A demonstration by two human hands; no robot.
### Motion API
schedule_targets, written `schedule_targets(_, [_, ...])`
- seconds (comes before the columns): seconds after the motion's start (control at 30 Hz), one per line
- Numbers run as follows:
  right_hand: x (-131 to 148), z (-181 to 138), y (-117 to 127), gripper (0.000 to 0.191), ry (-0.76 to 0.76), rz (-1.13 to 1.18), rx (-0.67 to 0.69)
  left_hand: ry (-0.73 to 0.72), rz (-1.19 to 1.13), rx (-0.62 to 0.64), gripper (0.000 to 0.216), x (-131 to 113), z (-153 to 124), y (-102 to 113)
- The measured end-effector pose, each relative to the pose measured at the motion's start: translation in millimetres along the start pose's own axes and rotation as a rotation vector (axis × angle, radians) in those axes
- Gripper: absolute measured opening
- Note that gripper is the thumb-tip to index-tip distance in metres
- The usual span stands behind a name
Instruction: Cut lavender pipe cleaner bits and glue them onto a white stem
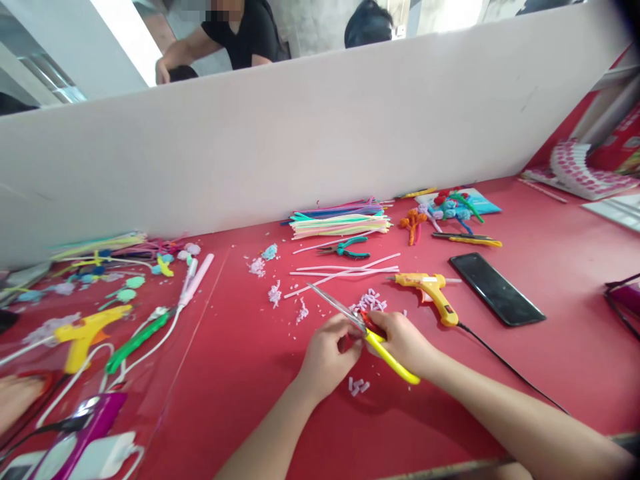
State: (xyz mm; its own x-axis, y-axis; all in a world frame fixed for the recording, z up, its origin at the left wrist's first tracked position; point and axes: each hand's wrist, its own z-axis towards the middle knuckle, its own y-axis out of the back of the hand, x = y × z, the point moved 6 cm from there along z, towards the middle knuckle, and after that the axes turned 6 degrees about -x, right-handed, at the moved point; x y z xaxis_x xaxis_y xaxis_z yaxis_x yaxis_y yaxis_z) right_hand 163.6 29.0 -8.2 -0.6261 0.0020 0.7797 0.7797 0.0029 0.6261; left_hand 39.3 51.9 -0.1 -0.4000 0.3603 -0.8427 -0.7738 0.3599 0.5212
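Scissors with yellow handles (395,362) slant over the red table, blades pointing up and left. My right hand (406,339) is closed around them near the pivot. Close beside it, my left hand (329,355) has its fingers pinched together under the blades; whatever they grip is too small or hidden to name. Just beyond the hands lies a heap of short pale-pink cut pieces (373,301), and a few more pieces (358,386) rest nearer to me. Several long pink pipe cleaners (345,272) lie crossed farther back.
To the right are a yellow hot glue gun (434,293) with a cord and a black phone (497,288). Teal pliers (350,248) and a pipe-cleaner bundle (340,223) lie near the white partition (280,147). At left are another glue gun (83,337) and a power strip (85,433).
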Motion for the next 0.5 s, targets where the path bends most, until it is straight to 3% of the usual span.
schedule_targets(0.23, [-1,1,1,0.020,0.031,-0.040,-0.019,0.062,-0.081,-0.028,0.008,4,0,1])
schedule_targets(0.37, [-1,2,14,0.027,0.048,-0.134,-0.056,0.211,-0.368,-0.206,0.012,18,4,16])
schedule_targets(0.5, [-1,1,19,0.029,0.066,-0.308,-0.080,0.320,-0.506,-0.324,0.018,34,5,25])
